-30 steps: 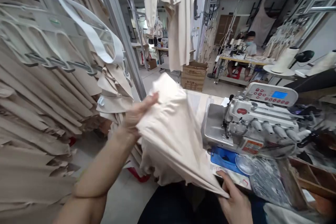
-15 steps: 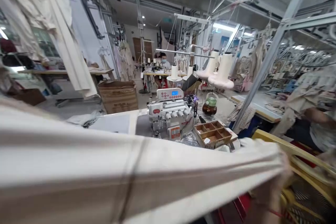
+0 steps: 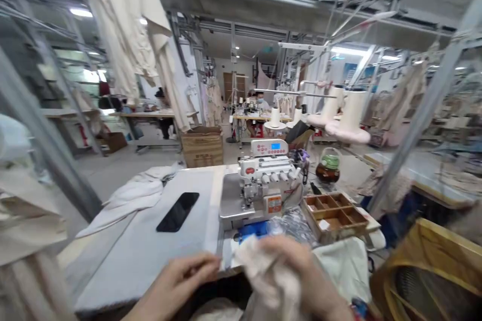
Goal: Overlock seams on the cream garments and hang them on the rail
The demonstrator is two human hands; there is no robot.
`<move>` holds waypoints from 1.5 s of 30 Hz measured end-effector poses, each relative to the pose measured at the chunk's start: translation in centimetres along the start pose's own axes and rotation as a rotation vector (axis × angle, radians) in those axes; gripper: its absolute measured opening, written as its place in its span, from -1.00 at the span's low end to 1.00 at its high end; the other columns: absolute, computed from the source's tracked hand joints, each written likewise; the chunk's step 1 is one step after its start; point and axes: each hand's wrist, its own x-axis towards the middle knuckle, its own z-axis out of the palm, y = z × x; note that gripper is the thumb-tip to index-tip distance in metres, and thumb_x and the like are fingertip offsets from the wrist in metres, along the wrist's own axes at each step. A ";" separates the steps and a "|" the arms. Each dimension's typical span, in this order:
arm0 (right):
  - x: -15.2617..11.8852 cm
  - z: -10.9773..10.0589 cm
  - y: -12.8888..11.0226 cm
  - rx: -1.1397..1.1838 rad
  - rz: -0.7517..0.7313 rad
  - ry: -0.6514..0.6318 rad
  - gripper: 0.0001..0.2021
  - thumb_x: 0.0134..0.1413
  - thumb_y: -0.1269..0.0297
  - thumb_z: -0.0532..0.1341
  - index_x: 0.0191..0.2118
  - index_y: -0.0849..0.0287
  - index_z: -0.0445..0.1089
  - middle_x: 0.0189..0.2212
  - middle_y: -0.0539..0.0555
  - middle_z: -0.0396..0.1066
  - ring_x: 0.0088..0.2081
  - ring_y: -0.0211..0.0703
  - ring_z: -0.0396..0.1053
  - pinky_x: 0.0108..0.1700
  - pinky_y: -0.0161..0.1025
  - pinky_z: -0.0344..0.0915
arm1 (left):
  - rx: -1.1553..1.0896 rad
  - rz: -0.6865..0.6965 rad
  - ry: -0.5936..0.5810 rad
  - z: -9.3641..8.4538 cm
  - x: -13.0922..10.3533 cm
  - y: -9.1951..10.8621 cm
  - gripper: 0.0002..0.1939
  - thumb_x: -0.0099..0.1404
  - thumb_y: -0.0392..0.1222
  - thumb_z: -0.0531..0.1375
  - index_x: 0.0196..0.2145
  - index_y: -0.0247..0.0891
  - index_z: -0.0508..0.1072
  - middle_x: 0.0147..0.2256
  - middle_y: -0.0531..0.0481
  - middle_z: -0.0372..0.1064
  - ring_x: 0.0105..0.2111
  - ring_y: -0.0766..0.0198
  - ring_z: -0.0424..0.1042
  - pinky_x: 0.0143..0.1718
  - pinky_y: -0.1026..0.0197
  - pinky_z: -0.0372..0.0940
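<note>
My right hand (image 3: pixel 301 266) is wrapped round a bunched piece of cream cloth (image 3: pixel 271 278) in front of the sewing machine (image 3: pixel 267 175). Left of it, my left hand (image 3: pixel 184 276) is held at the table's front edge, fingers pressed together; whether something thin is between them is too small to tell. A black phone (image 3: pixel 178 211) lies on the pale grey table top (image 3: pixel 139 256), beyond my left hand. Crumpled white cloth (image 3: pixel 139 193) lies at the table's far left part.
A wooden compartment tray (image 3: pixel 335 215) and a glass jar with a green lid (image 3: pixel 328 168) stand right of the machine. Cream garments (image 3: pixel 124 25) hang at upper left. Metal posts rise on both sides, and a yellow fan (image 3: pixel 429 261) stands at lower right.
The long cream cloth stretched across the view has dropped away, uncovering the table and phone. My right hand has come in from the far right, and my left hand now shows. The view has turned left.
</note>
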 end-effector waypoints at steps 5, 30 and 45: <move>2.1 6.5 2.4 0.069 -0.232 -0.408 -0.37 0.09 0.59 0.09 0.24 -0.01 0.42 -0.04 0.16 0.55 -0.04 -0.08 0.56 0.00 -0.24 0.51 | -0.155 -0.147 -0.037 -0.2 4.1 -1.9 -0.09 0.05 0.75 -0.02 -0.60 -0.27 0.43 -0.58 -0.07 0.32 -0.50 0.21 0.28 -0.44 0.20 0.27; 5.3 11.5 13.0 0.318 0.496 -0.125 -0.88 -0.12 0.30 0.32 -0.36 0.15 0.50 -0.49 -0.05 0.32 -0.46 -0.23 0.23 -0.48 -0.37 0.19 | 0.181 0.107 0.075 -4.6 14.5 0.1 -0.70 0.27 -0.02 0.32 -0.47 -0.32 0.58 -0.50 0.01 0.49 -0.49 0.33 0.35 -0.44 0.30 0.18; 3.3 11.2 14.3 0.477 0.428 -0.166 -0.74 0.22 0.18 0.31 -0.48 0.13 0.57 -0.31 0.14 0.54 -0.32 -0.11 0.50 -0.35 -0.30 0.43 | 0.341 0.105 0.232 -4.1 16.3 -3.3 -0.77 0.35 -0.07 0.31 -0.41 -0.24 0.58 -0.43 0.04 0.54 -0.41 0.28 0.40 -0.28 0.23 0.25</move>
